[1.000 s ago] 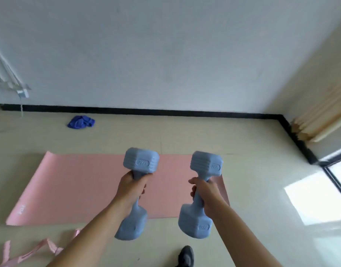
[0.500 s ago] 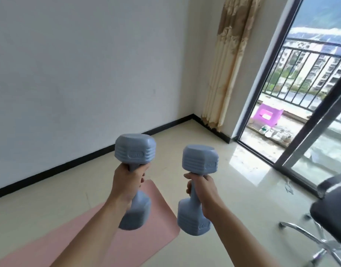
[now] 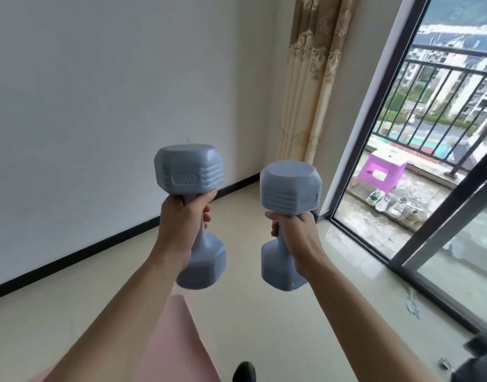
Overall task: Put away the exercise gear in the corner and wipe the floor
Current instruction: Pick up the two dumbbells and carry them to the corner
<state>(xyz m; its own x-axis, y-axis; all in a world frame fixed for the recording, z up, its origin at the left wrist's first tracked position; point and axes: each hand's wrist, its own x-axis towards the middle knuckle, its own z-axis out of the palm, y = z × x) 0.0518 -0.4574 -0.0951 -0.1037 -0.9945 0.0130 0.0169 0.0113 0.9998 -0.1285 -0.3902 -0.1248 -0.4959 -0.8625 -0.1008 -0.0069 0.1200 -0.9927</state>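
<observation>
Two grey-blue dumbbells are held upright in front of me, well above the floor. My left hand grips the handle of the left dumbbell, whose lower head shows below my wrist. My right hand is closed round the handle of the right dumbbell. A corner of the pink exercise mat lies on the floor between my forearms. The room corner is ahead, beside the curtain.
A beige patterned curtain hangs by the corner. A sliding glass door with a dark frame opens to a balcony with a purple stool and shoes. A dark chair part shows at lower right. My shoe tip is at the bottom.
The view has swung right from the mat and the far wall toward the corner and balcony door. Both hands still hold the dumbbells, now closer to the corner.
</observation>
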